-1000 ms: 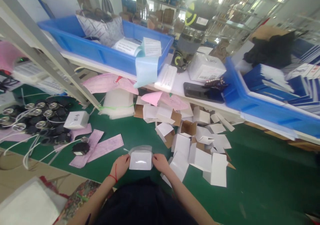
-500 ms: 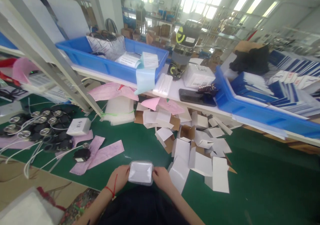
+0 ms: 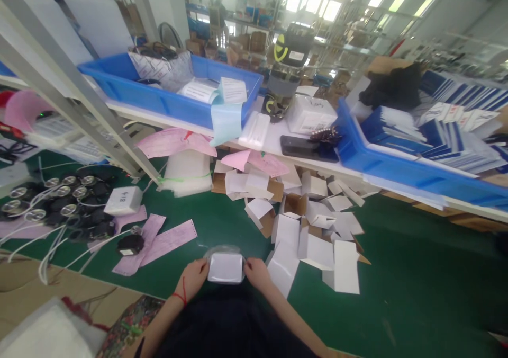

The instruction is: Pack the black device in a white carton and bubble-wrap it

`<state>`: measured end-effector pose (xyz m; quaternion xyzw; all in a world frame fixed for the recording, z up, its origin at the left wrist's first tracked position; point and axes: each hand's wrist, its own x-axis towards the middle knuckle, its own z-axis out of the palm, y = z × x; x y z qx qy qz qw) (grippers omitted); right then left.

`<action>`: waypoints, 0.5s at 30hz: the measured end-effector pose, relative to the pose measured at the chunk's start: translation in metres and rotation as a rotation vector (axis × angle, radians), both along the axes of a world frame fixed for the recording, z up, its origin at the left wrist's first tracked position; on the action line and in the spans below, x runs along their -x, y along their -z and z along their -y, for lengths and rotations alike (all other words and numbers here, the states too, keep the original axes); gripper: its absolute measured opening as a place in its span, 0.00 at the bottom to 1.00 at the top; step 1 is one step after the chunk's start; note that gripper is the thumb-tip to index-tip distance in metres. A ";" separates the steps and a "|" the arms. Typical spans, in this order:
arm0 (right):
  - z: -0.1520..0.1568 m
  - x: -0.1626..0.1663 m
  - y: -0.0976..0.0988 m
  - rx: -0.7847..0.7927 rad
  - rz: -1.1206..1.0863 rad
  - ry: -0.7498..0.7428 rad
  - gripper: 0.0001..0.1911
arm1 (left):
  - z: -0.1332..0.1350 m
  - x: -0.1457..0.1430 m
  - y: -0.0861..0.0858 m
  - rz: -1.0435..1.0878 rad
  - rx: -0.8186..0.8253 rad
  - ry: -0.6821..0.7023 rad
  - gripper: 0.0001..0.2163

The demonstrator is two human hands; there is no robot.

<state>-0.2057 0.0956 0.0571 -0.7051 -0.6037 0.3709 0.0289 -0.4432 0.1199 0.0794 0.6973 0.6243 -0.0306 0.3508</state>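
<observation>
A small white box (image 3: 225,268) inside a clear plastic bag (image 3: 220,250) is right in front of my body, over the green table. My left hand (image 3: 195,275) is closed, its fingertips pinching the bag at the left side of the box. On the opposite side my right hand (image 3: 257,271) pinches the bag with thumb and fingers. Loose clear film stands out past the box's far edge. Just right of my right hand lie several open white cartons (image 3: 284,265) with brown insides.
Black devices with white cables (image 3: 67,204) crowd the left, near a closed white box (image 3: 123,200) and pink paper strips (image 3: 170,239). Clear plastic bags (image 3: 186,172) are stacked under a shelf carrying a blue bin (image 3: 159,101), a bottle (image 3: 286,72), a phone (image 3: 305,147) and another blue bin (image 3: 397,167).
The clear film now bulges out beyond the box's far edge, where it lay closer around the box before. Both hands stay on the sides of the bag. The view has shifted slightly.
</observation>
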 end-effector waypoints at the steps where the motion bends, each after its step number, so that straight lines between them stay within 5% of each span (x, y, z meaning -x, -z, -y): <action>1: 0.001 0.001 0.007 0.033 0.011 -0.008 0.13 | 0.002 0.000 0.008 0.006 0.011 0.005 0.14; 5: 0.003 0.004 0.027 0.055 -0.007 -0.033 0.10 | 0.007 0.001 0.037 0.082 0.014 -0.060 0.08; 8: -0.001 0.006 0.030 -0.035 -0.101 0.015 0.09 | 0.003 -0.001 0.043 0.259 -0.096 -0.156 0.15; 15: -0.017 0.012 0.026 -0.037 -0.100 -0.016 0.10 | -0.025 -0.027 0.021 0.122 -0.236 0.176 0.14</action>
